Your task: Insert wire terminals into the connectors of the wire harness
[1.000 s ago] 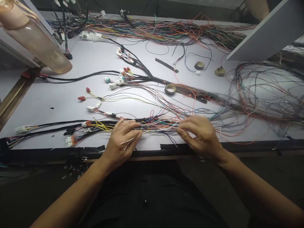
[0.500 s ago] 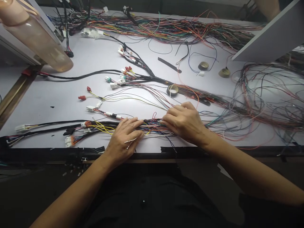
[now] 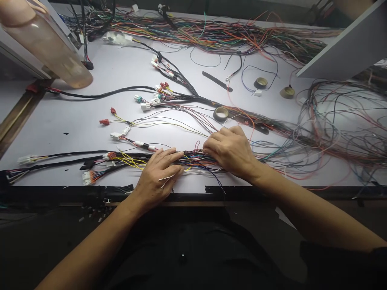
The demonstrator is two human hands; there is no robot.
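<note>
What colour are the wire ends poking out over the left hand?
White: those wire ends show best in the head view.

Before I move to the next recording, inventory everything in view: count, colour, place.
bottle: one, translucent peach, upper left
panel: one, pale grey, upper right
far wires: too many to count, multicoloured, far side
loose wires: too many to count, mixed, right side
branched harness: one, black, middle
tape rolls: three, olive-brown, middle to right
strip: one, black, behind the harness
connectors: many, mostly white, some red, left side
table: one, white, beneath the wires
near wire bundle: one, multicoloured, at both hands
white wire ends: two, white, by the left thumb
left hand: one, bare, on the bundle
right hand: one, bare, at the bundle
</note>
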